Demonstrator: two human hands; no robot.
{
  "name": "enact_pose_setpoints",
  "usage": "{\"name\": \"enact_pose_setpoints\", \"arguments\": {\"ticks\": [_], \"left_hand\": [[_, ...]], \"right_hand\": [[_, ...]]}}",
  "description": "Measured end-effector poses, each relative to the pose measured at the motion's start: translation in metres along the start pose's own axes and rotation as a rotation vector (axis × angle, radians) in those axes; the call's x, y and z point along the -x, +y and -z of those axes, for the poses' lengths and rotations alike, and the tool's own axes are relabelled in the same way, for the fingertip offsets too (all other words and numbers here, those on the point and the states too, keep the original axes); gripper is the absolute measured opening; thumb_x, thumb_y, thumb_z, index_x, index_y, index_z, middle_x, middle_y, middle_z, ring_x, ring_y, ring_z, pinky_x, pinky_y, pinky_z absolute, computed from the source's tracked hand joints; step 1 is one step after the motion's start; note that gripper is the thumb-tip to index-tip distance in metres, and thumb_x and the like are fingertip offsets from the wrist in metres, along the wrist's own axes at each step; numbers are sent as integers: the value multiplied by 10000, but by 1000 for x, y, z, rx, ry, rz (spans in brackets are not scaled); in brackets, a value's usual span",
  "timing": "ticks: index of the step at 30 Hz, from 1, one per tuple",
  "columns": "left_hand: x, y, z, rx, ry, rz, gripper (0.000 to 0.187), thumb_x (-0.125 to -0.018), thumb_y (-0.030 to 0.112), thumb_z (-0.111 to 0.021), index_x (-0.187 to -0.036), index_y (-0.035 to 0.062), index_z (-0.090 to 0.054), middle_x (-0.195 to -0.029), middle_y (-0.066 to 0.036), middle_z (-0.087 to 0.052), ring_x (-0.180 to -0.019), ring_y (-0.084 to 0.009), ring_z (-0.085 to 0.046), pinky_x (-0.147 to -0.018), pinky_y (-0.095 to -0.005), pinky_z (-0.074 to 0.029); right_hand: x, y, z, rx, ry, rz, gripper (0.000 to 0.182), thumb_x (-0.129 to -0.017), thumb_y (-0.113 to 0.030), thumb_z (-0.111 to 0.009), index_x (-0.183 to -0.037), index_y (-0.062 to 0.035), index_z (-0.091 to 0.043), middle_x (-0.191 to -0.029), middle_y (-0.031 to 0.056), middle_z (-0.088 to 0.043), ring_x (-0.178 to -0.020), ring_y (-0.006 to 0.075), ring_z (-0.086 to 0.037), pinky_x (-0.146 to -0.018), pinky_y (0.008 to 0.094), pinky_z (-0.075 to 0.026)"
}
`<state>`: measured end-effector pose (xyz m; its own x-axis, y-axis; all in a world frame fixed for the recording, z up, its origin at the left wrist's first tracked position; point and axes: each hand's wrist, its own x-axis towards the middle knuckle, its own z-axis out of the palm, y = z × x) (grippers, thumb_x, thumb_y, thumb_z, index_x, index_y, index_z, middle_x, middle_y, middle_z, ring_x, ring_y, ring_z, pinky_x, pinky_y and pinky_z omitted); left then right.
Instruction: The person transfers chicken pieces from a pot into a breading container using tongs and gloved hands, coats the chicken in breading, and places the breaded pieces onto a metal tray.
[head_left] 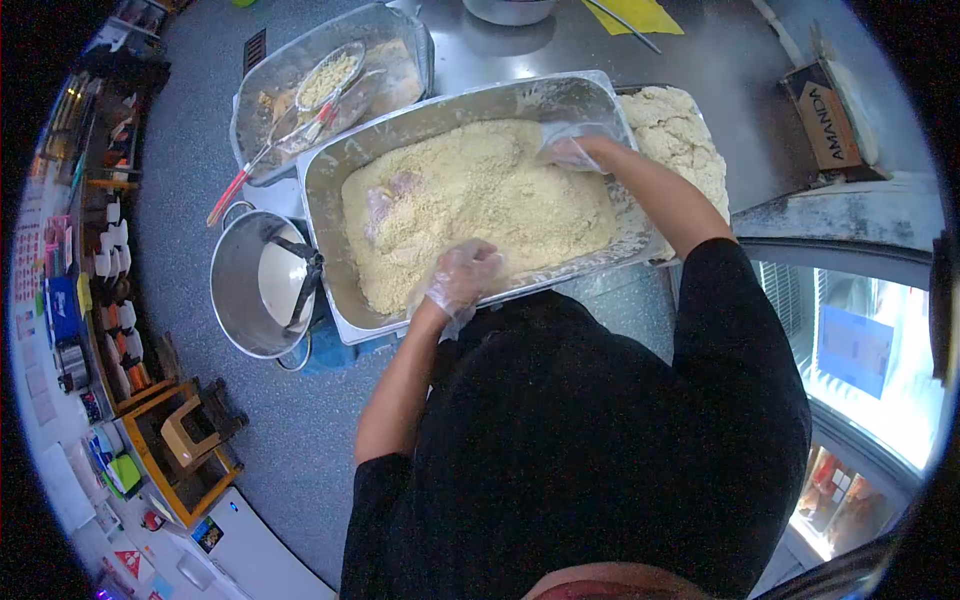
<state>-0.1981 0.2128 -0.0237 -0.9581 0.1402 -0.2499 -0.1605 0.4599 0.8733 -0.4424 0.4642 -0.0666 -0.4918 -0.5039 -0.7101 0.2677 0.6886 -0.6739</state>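
A deep metal pan [330,230] holds a heap of pale yellow, crumbly breading flour [470,200]. My left hand [467,275], in a clear plastic glove, rests on the flour near the pan's front wall, its fingers lying over the surface. At the far right end of the pan, my right hand [575,152], gloved the same way, reaches into the flour with fingers stretched out and their tips partly hidden. A pinkish piece [380,205], perhaps raw meat, pokes out of the flour on the left. Neither hand visibly grips anything.
Left of the pan stands a metal pot [235,290] with white liquid and black-handled tongs [312,262]. Behind is a clear tub [415,50] with a red-handled strainer [330,78]. To the right are another flour-filled container [680,130] and a lit glass-door fridge [860,350].
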Motion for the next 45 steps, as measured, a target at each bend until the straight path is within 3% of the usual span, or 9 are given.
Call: {"name": "enact_pose_setpoints", "arguments": {"ticks": [5, 15, 18, 21, 23, 33, 36, 41, 45], "left_hand": [[-2, -7, 6, 90, -40, 98, 321, -825, 284, -640, -982, 4, -630, -816, -129, -664, -701, -199, -629, -620, -326, -505], [30, 12, 22, 127, 322, 32, 290, -836, 269, -630, -938, -2, -650, -793, -120, -668, -707, -179, -629, -649, -315, -497], [40, 4, 28, 156, 382, 95, 255, -826, 229, -644, -924, -7, -651, -803, -119, -667, -727, -176, -628, -667, -308, -496], [40, 3, 32, 262, 444, 139, 203, -811, 162, -660, -903, -19, -645, -811, -111, -664, -724, -167, -623, -662, -293, -497], [41, -1, 31, 349, 482, 123, 177, -804, 128, -666, -890, -24, -641, -812, -103, -662, -713, -160, -619, -655, -283, -498], [36, -10, 33, 489, 473, 92, 171, -849, 142, -644, -895, -20, -616, -768, -72, -641, -662, -124, -599, -613, -259, -498], [38, -9, 35, 474, 464, 81, 201, -863, 161, -638, -913, -30, -604, -769, -79, -644, -660, -133, -603, -620, -261, -502], [40, -6, 36, 541, 473, 102, 157, -847, 119, -633, -894, -29, -610, -768, -72, -640, -662, -120, -601, -607, -256, -502], [43, -4, 37, 553, 482, 50, 141, -853, 107, -622, -894, -26, -600, -768, -68, -634, -676, -114, -601, -614, -249, -501]], "right_hand": [[-51, 34, -8, 623, -52, -37, 649, -845, -585, -507, -1285, -108, -510, -1308, 92, -498, -1160, 184, -470, -940, 314, -374], [51, -23, -91, -290, -74, -416, 744, -818, -588, -538, -1348, -85, -398, -1312, 177, -461, -1229, 264, -418, -1010, 347, -333], [7, 31, -97, -733, -285, -142, 735, -809, -551, -578, -1338, -72, -402, -1289, 198, -458, -1216, 260, -427, -1008, 333, -347], [-26, 52, -84, 271, 1, 708, 739, -800, -534, -598, -1320, -42, -416, -1325, 202, -428, -1222, 258, -429, -1025, 339, -349], [29, -18, -86, -693, -39, -114, 680, -836, -517, -565, -1300, -34, -444, -1365, 192, -390, -1235, 242, -424, -1040, 365, -347], [99, -78, -83, -518, -34, 66, 534, -925, -430, -463, -1324, -77, -425, -1277, 116, -505, -1119, 267, -530, -943, 427, -446], [62, -34, -79, 265, 198, 423, 627, -888, -534, -441, -1285, -50, -466, -1237, 153, -554, -1116, 276, -542, -956, 340, -418], [76, -8, -65, 775, 211, -359, 510, -909, -463, -452, -1256, -94, -519, -1275, 165, -509, -1141, 247, -507, -928, 345, -424], [83, -2, -100, 540, -125, -136, 538, -870, -482, -495, -1179, -50, -579, -1249, 186, -531, -1150, 283, -501, -918, 386, -409]]}}
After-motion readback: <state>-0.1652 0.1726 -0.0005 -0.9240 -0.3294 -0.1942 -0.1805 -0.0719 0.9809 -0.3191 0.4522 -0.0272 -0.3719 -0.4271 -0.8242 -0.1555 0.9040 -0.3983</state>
